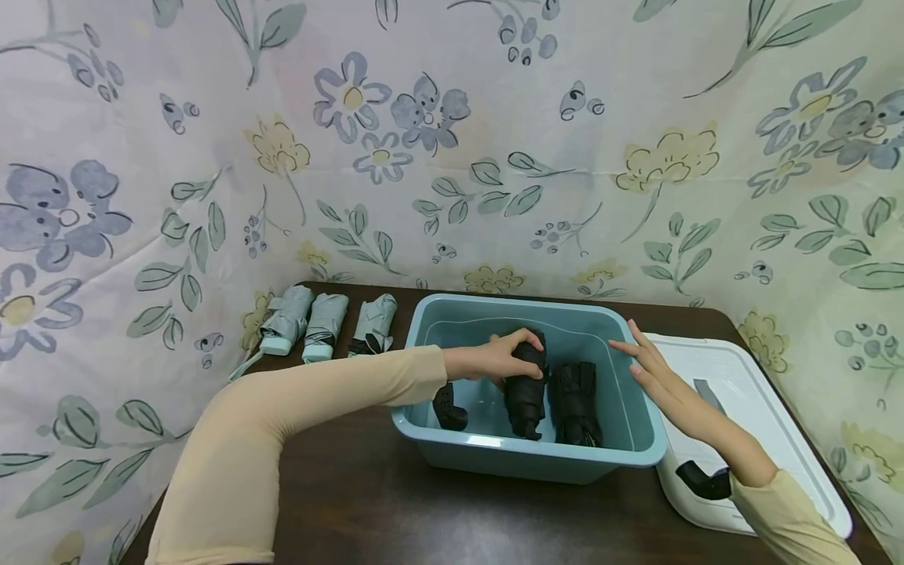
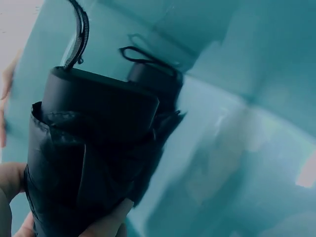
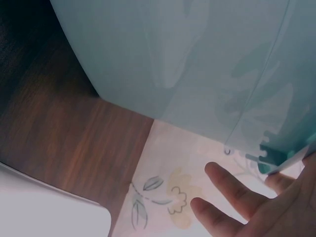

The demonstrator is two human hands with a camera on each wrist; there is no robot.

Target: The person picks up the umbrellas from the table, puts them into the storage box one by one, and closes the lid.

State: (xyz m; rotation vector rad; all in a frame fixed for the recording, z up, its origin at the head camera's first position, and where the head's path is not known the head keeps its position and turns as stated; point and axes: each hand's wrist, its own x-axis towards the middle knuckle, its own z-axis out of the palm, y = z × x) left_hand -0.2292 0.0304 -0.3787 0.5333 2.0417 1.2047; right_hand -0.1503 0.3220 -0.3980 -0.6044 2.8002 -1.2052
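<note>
My left hand (image 1: 503,358) grips a black folded umbrella (image 1: 525,400) inside a light blue plastic bin (image 1: 494,444). In the left wrist view, fingers and thumb curl round the dark fabric of this umbrella (image 2: 84,168), and a wrist strap rises from its handle end. Right beside it in the bin lies a second black folded umbrella (image 1: 575,402). My right hand (image 1: 667,386) is at the bin's right rim with its fingers extended. The right wrist view shows the spread fingers of this hand (image 3: 256,212) by the bin's wall (image 3: 173,64).
Several grey-blue folded umbrellas (image 1: 326,320) lie in a row on the dark wooden table (image 1: 353,486), left of the bin. A white lid (image 1: 770,424) rests at the right, under my right forearm. Floral cloth (image 1: 452,157) hangs behind the table.
</note>
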